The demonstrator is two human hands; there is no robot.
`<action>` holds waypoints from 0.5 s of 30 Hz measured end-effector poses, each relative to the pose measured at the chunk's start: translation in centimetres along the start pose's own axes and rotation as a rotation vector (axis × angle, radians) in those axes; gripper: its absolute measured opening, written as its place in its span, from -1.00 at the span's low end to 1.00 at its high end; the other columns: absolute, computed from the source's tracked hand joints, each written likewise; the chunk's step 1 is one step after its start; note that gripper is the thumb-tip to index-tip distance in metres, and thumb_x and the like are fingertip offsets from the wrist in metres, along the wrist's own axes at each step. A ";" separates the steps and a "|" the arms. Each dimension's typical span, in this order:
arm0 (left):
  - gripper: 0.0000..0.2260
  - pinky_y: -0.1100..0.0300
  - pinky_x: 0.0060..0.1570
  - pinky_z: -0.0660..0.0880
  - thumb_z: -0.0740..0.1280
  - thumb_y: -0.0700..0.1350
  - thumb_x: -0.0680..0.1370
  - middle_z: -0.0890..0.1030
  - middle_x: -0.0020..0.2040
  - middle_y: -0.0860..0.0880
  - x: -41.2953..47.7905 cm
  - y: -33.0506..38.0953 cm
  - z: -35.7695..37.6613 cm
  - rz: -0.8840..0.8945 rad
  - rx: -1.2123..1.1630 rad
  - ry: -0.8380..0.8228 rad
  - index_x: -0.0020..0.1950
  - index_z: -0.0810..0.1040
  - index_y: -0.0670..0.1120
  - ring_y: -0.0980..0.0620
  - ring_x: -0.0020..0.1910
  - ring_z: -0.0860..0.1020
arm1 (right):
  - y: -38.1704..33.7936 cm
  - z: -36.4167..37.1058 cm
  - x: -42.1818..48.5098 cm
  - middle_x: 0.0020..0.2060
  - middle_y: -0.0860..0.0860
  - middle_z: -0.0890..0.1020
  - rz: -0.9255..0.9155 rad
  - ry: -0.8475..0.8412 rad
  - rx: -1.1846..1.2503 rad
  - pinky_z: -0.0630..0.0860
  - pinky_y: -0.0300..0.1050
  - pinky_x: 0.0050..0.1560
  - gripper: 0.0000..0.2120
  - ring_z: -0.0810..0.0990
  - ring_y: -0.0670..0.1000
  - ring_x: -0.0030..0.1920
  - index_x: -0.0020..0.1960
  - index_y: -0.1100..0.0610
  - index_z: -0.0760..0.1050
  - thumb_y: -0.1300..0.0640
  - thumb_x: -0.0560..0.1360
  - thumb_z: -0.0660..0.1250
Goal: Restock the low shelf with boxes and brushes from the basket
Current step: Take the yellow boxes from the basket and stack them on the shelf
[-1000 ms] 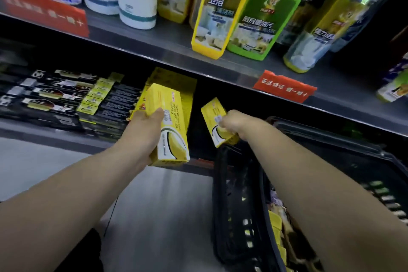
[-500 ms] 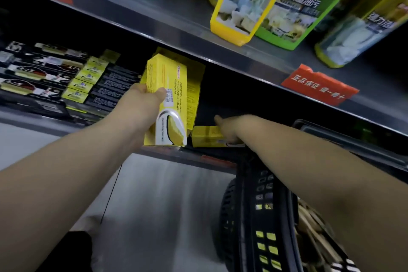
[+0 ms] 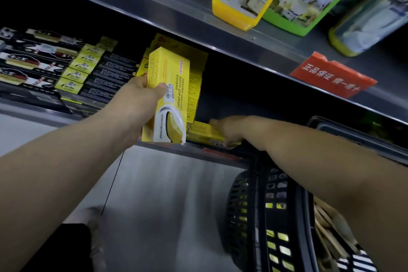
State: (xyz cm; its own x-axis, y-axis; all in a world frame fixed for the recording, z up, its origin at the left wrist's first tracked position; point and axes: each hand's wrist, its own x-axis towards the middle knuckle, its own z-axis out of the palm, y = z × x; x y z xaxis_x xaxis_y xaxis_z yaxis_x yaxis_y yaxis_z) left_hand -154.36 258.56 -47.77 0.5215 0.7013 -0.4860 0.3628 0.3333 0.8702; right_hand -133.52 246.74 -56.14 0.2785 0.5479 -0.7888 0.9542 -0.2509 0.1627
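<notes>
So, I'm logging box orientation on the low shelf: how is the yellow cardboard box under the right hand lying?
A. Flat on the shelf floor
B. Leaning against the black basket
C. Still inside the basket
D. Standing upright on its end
A: the yellow cardboard box lies flat on the low metal shelf, the right hand resting on it.
</notes>
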 end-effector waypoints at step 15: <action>-0.89 0.15 -0.19 0.49 0.21 -0.02 0.60 0.59 -0.04 -0.01 -1.2 0.4 1.2 -0.005 -0.002 -0.057 0.10 0.39 0.02 -0.04 -0.07 0.58 | 0.7 1.4 -0.8 0.24 0.09 0.47 -0.014 0.110 0.132 0.35 -0.15 -0.14 -0.27 0.49 0.10 0.15 0.49 0.02 0.10 0.02 0.45 0.40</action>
State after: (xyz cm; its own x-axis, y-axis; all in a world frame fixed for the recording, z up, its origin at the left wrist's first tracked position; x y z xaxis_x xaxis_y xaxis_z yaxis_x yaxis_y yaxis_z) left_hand -153.90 257.04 -46.93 0.5628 0.6629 -0.4938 0.3637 0.3378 0.8681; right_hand -133.24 244.96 -56.24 0.2823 0.6346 -0.7195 0.9376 -0.3413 0.0669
